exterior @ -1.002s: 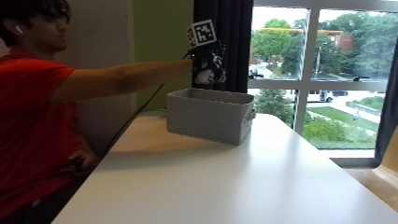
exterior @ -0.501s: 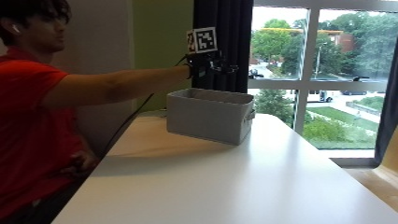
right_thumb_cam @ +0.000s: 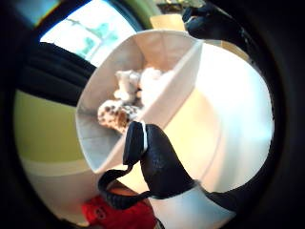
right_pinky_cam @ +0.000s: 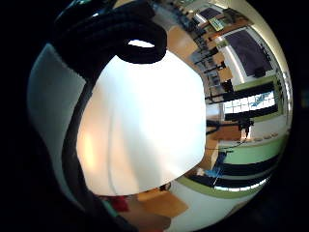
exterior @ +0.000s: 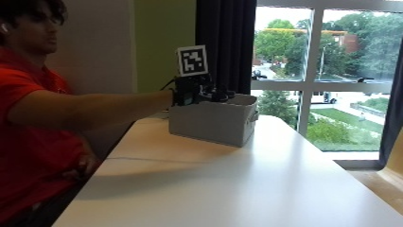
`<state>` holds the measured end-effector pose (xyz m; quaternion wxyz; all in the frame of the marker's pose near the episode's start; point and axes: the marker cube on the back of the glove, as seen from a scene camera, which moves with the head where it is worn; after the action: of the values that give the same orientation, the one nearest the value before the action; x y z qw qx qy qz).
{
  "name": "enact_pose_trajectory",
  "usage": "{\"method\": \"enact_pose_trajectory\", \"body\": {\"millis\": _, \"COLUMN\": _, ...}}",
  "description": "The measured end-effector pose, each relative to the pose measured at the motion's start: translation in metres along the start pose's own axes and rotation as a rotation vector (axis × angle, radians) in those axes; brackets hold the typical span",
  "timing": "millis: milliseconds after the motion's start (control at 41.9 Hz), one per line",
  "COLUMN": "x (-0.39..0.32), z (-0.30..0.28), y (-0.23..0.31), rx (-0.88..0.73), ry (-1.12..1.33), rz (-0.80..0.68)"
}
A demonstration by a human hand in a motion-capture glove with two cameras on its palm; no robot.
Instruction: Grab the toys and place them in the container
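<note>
The gloved right hand (exterior: 200,92) hangs over the rim of the container (exterior: 213,122), fingers relaxed, holding nothing. The container is a grey, rectangular fabric bin on the smooth white table (exterior: 252,184). Soft plush toys (right_thumb_cam: 128,102) lie inside, one spotted, others white.

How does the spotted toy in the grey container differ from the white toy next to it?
In the thumb side palm view, the spotted toy is pale with dark spots, while the white toy is plain white. The spotted toy lies nearer the gloved hand's side of the container; the white toy lies farther along the same compartment. Both are soft toys resting on the container floor, and the hand touches neither.
</note>
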<state>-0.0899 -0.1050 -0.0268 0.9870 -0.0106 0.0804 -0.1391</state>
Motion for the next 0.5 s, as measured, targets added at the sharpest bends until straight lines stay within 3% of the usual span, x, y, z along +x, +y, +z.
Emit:
{"method": "enact_pose_trajectory", "body": {"millis": 310, "x": 0.09, "z": 0.046, "y": 0.055, "rx": -0.034, "ry": 0.051, "rz": 0.199}}
{"method": "enact_pose_trajectory", "body": {"millis": 501, "x": 0.113, "z": 0.06, "y": 0.077, "rx": -0.033, "ry": 0.019, "rz": 0.228}}
